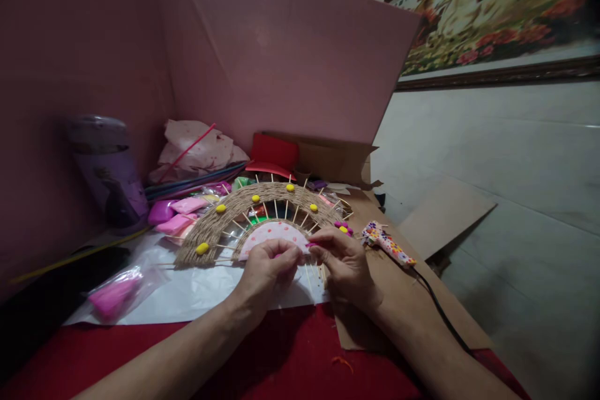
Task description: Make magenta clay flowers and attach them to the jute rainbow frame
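A half-round craft piece (262, 206) of wooden sticks woven with jute twine lies on the table, with yellow clay dots on its arch and a pink dotted half disc (269, 234) at its centre. My left hand (269, 265) and my right hand (342, 259) meet at the disc's lower right edge. Both have their fingers pinched together around a small bit of pink clay (310, 244). A pink clay flower with a yellow centre (344, 227) sits on the arch just above my right hand.
A patterned glue gun (388, 244) with a black cord lies right of my right hand on brown cardboard (375, 325). Bags of pink clay (115, 294) lie at left on white plastic. A purple bottle (110, 169) stands far left. Pink cardboard walls enclose the back.
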A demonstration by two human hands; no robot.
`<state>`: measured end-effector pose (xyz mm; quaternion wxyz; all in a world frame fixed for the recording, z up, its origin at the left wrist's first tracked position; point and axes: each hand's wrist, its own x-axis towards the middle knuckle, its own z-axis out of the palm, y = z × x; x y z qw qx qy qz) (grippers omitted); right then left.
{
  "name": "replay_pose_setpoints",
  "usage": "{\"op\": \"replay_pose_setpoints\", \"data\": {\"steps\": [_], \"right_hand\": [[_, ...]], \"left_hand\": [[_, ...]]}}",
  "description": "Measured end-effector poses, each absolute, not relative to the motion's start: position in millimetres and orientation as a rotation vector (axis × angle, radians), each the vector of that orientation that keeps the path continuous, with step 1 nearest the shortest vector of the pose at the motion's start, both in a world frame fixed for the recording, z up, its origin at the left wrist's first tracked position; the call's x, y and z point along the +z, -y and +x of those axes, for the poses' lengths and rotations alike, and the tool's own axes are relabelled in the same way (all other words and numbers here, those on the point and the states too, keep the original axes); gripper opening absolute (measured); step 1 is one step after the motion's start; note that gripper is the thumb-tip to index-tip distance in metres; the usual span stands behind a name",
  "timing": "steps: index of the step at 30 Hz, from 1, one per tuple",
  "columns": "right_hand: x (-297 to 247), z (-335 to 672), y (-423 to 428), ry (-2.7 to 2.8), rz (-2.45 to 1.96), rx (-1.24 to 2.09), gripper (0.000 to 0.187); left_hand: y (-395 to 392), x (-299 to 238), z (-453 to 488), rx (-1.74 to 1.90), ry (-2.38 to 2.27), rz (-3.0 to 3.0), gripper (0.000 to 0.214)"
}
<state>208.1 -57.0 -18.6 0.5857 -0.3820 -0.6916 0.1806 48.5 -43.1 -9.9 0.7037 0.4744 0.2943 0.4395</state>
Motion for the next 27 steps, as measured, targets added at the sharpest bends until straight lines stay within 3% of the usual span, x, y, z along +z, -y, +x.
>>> {"op": "replay_pose_setpoints", "data": {"steps": [5, 9, 14, 21, 27], "right_hand": [[-17, 205, 62, 1.710, -0.846, 0.274, 0.009], [-15, 204, 63, 1.729, -0.831, 0.312, 0.022], [-11, 204, 64, 1.805, -0.837, 0.261, 0.008], [-12, 204, 67, 1.863, -0.898, 0.194, 0.008], [-16, 205, 63, 1.547, -0.967, 0.404, 0.010]], "left_hand": [[44, -12, 48, 0.865, -0.645, 1.078, 0.041], [43, -11, 47, 0.892, -0.661, 1.064, 0.038], [43, -9, 47, 0.926, -0.710, 1.140, 0.037], [41, -9, 49, 0.984, -0.749, 1.079, 0.032], [41, -2, 49, 1.033, -0.708, 0.869, 0.021]]}}
